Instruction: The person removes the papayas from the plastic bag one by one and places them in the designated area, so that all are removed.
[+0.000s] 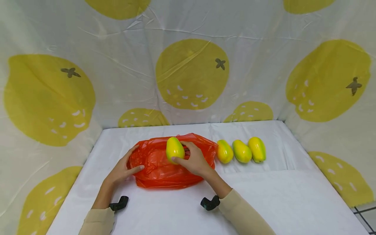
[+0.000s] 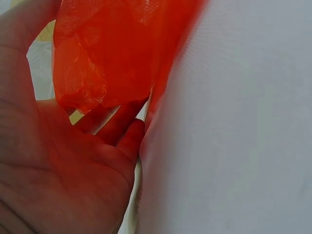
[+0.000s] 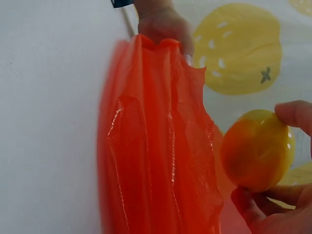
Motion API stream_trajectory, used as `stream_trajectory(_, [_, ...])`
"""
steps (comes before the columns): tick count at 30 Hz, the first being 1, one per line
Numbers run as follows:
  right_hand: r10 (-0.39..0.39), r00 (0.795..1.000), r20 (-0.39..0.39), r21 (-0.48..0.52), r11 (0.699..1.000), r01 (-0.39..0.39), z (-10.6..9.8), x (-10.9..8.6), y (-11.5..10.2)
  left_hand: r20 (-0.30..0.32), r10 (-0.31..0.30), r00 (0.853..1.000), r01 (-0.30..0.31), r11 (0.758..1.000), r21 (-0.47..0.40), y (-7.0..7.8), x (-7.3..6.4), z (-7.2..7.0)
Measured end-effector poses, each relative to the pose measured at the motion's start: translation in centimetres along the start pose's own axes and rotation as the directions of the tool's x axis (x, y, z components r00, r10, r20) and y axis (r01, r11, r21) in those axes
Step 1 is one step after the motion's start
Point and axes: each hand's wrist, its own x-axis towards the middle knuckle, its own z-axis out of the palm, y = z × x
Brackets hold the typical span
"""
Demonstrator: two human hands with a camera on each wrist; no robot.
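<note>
A yellow-green mango is held by my right hand, its thumb and fingers at either side of the fruit, over the red plastic bag. In the right wrist view the mango shows an orange-red tint and sits beside the bag's raised rim. My left hand is at the left end of the bag, thumb stretched along its near side and fingers around the far side. The left wrist view shows that palm spread, with fingers partly hidden by the red film.
Three more mangoes lie in a row right of the bag: one near its edge, a middle one and a far-right one. A white cloth covers the table. Lemon-print curtains enclose its back and sides.
</note>
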Motion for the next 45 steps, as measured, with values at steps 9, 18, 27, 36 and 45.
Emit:
stream_trajectory(9, [-0.033, 0.999, -0.04, -0.046, 0.998, 0.031, -2.9, -1.2, 0.5, 0.007, -0.008, 1.0, 0.008, 1.0, -0.001, 0.1, 0.2, 0.0])
stream_trajectory(18, [-0.061, 0.995, -0.083, -0.079, 0.995, 0.055, -6.4, -1.9, 1.6, -0.002, -0.01, 1.0, 0.01, 1.0, 0.0, 0.0, -0.1, 0.0])
stream_trajectory(27, [-0.015, 0.992, -0.122, -0.114, 0.993, 0.001, -10.1, -3.4, 2.9, 0.003, -0.004, 1.0, 0.004, 1.0, -0.004, -0.1, -0.1, 0.1])
stream_trajectory(36, [-0.021, 0.981, -0.19, -0.154, 0.988, -0.009, -13.3, -4.5, 4.5, 0.003, -0.02, 1.0, 0.02, 1.0, -0.014, 0.1, -0.1, 0.1])
stream_trajectory(45, [-0.013, 0.97, -0.244, -0.167, 0.985, -0.029, -16.5, -5.6, 5.9, 0.002, -0.034, 0.999, 0.034, 0.999, -0.02, 0.3, -0.2, 0.0])
